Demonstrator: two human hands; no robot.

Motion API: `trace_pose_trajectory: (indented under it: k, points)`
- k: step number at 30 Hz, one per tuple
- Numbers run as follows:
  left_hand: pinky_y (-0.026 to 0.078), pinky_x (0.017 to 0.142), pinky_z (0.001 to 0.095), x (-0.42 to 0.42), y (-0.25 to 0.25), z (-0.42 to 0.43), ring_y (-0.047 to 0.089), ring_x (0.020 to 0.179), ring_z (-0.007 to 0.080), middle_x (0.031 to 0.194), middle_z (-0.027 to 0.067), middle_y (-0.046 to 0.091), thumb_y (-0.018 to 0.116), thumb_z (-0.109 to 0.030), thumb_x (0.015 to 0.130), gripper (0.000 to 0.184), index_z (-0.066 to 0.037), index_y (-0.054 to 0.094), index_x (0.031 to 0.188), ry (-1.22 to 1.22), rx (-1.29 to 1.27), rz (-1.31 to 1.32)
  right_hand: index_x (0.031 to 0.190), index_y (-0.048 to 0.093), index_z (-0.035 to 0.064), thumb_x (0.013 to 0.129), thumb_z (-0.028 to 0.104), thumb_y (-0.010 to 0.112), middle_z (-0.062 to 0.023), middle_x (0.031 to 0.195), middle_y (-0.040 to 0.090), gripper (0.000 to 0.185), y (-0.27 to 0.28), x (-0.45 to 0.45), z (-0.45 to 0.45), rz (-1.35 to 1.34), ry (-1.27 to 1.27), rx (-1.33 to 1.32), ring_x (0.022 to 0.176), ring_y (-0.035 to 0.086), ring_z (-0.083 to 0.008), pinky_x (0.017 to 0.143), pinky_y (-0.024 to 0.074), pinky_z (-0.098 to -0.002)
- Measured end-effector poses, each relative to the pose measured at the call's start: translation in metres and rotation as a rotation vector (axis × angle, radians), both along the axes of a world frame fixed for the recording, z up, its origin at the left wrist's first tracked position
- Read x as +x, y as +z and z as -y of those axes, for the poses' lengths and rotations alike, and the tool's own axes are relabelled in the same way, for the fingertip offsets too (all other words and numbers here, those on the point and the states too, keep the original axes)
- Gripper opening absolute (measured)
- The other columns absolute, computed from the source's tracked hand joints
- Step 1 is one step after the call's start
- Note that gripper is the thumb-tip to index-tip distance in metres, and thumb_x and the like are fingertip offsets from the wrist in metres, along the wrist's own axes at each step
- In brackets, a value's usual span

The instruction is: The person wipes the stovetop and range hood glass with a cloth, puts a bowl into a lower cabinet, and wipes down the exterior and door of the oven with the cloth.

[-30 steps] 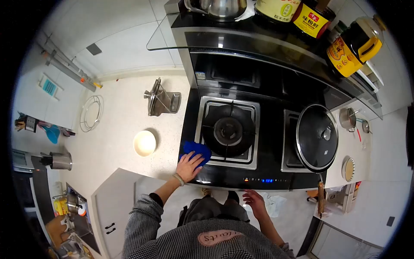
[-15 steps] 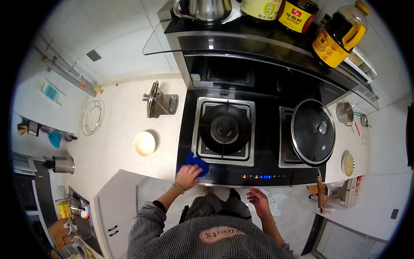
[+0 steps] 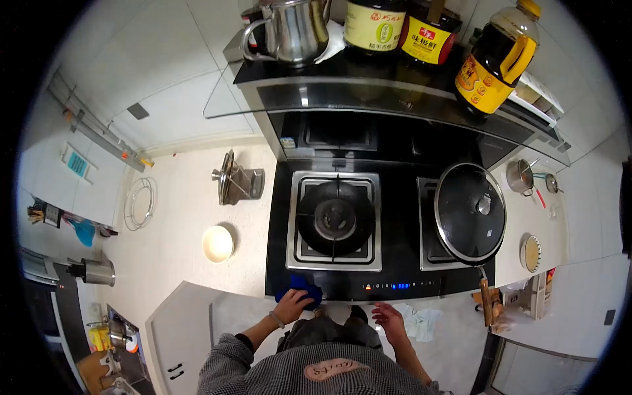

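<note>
My left hand (image 3: 292,306) rests on a blue cloth (image 3: 299,290), its fingers bent over the cloth's lower part at the front left edge of the black stovetop (image 3: 400,230). Just above the cloth is the left burner (image 3: 335,220) in its steel frame, with nothing on it. My right hand (image 3: 389,317) hangs in front of the stove's edge below the lit control panel, fingers loosely apart and holding nothing. A lidded pan (image 3: 470,214) sits over the right burner, its wooden handle (image 3: 486,301) pointing towards me.
On the left counter (image 3: 247,263) are a cream bowl (image 3: 218,243), a metal lid rack (image 3: 238,184) and a wire ring (image 3: 140,203). Bottles and a steel pitcher (image 3: 289,33) stand on the range hood. A small pot (image 3: 520,176) and a round dish (image 3: 530,253) lie right.
The blue cloth and my left hand have moved from beside the left burner down to the stove's front edge. My view has shifted, showing more of the hood shelf.
</note>
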State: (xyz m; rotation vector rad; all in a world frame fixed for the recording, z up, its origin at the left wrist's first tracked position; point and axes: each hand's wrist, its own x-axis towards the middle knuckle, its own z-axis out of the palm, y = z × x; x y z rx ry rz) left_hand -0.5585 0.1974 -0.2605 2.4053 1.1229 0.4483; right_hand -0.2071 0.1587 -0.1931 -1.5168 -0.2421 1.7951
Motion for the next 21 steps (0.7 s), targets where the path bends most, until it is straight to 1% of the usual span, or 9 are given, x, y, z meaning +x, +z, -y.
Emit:
trace_pose_trajectory:
  k: [3, 5, 7, 10, 13, 14, 16, 18, 21]
  points:
    - [0.038, 0.096, 0.0493, 0.002, 0.047, -0.078, 0.047, 0.110, 0.0402, 0.115, 0.0228, 0.050, 0.051, 0.004, 0.071, 0.044, -0.007, 0.059, 0.113, 0.416, 0.184, 0.226, 0.112, 0.060, 0.0030, 0.092, 0.016, 0.053, -0.0096, 0.094, 0.065, 0.025, -0.004, 0.002, 0.003, -0.037, -0.043, 0.014, 0.079, 0.061, -0.0162, 0.068, 0.0470, -0.0254]
    - [0.033, 0.101, 0.0502, -0.003, 0.080, -0.157, 0.043, 0.116, 0.0424, 0.123, 0.0240, 0.047, 0.053, 0.004, 0.071, 0.050, -0.006, 0.055, 0.119, 0.524, 0.320, 0.229, 0.112, 0.060, 0.0027, 0.092, 0.016, 0.053, -0.0098, 0.094, 0.065, 0.025, -0.001, 0.001, 0.003, -0.029, -0.060, 0.004, 0.079, 0.061, -0.0163, 0.067, 0.0469, -0.0253]
    - [0.034, 0.101, 0.0494, -0.008, 0.123, -0.250, 0.043, 0.118, 0.0405, 0.126, 0.0215, 0.047, 0.056, 0.008, 0.068, 0.056, -0.008, 0.055, 0.121, 0.438, 0.610, 0.191, 0.112, 0.060, 0.0022, 0.092, 0.016, 0.053, -0.0102, 0.093, 0.065, 0.026, -0.011, 0.001, 0.007, -0.029, -0.084, 0.025, 0.078, 0.061, -0.0167, 0.067, 0.0468, -0.0258]
    - [0.032, 0.106, 0.0458, 0.011, 0.206, -0.352, 0.034, 0.133, 0.0319, 0.144, 0.0133, 0.037, 0.062, -0.012, 0.080, 0.064, -0.018, 0.042, 0.140, 0.325, 0.764, -0.219, 0.111, 0.060, 0.0008, 0.092, 0.017, 0.052, -0.0113, 0.092, 0.064, 0.026, -0.006, -0.002, 0.007, -0.008, -0.159, -0.041, 0.077, 0.061, -0.0173, 0.068, 0.0470, -0.0265]
    - [0.031, 0.107, 0.0475, -0.011, 0.161, -0.429, 0.034, 0.134, 0.0338, 0.148, 0.0106, 0.035, 0.056, -0.018, 0.086, 0.064, -0.022, 0.032, 0.146, 0.154, 0.722, -0.465, 0.114, 0.057, -0.0002, 0.093, 0.019, 0.050, -0.0118, 0.092, 0.064, 0.029, -0.018, -0.001, 0.016, 0.040, -0.196, -0.077, 0.078, 0.061, -0.0175, 0.068, 0.0480, -0.0261]
    - [0.036, 0.106, 0.0429, -0.011, 0.150, -0.439, 0.040, 0.131, 0.0301, 0.148, 0.0074, 0.035, 0.053, -0.014, 0.087, 0.064, -0.023, 0.030, 0.146, 0.114, 0.502, -0.652, 0.116, 0.056, -0.0007, 0.094, 0.018, 0.049, -0.0118, 0.093, 0.064, 0.030, -0.023, 0.000, 0.018, 0.019, -0.221, -0.077, 0.078, 0.061, -0.0168, 0.068, 0.0483, -0.0259]
    - [0.033, 0.108, 0.0330, -0.031, 0.084, -0.455, 0.039, 0.133, 0.0205, 0.149, 0.0006, 0.035, 0.048, -0.012, 0.089, 0.062, -0.025, 0.029, 0.147, -0.231, 0.469, -0.626, 0.129, 0.054, 0.0053, 0.096, 0.025, 0.049, -0.0086, 0.102, 0.065, 0.038, -0.028, -0.007, 0.026, 0.075, -0.153, 0.084, 0.081, 0.061, -0.0135, 0.073, 0.0507, -0.0268]
    - [0.032, 0.109, 0.0304, -0.044, 0.029, -0.459, 0.041, 0.131, 0.0166, 0.146, -0.0009, 0.039, 0.044, -0.010, 0.090, 0.060, -0.023, 0.028, 0.147, -0.341, 0.394, -0.822, 0.126, 0.056, 0.0044, 0.096, 0.025, 0.048, -0.0082, 0.099, 0.066, 0.037, -0.043, -0.006, 0.029, 0.042, -0.185, 0.046, 0.081, 0.061, -0.0132, 0.072, 0.0503, -0.0266]
    - [0.036, 0.102, 0.0298, -0.048, 0.015, -0.459, 0.052, 0.113, 0.0141, 0.125, -0.0015, 0.056, 0.046, -0.013, 0.088, 0.058, -0.021, 0.035, 0.144, -0.333, 0.680, -0.803, 0.125, 0.056, 0.0035, 0.095, 0.025, 0.048, -0.0086, 0.100, 0.065, 0.037, -0.040, -0.004, 0.025, 0.031, -0.224, 0.036, 0.080, 0.060, -0.0136, 0.071, 0.0496, -0.0263]
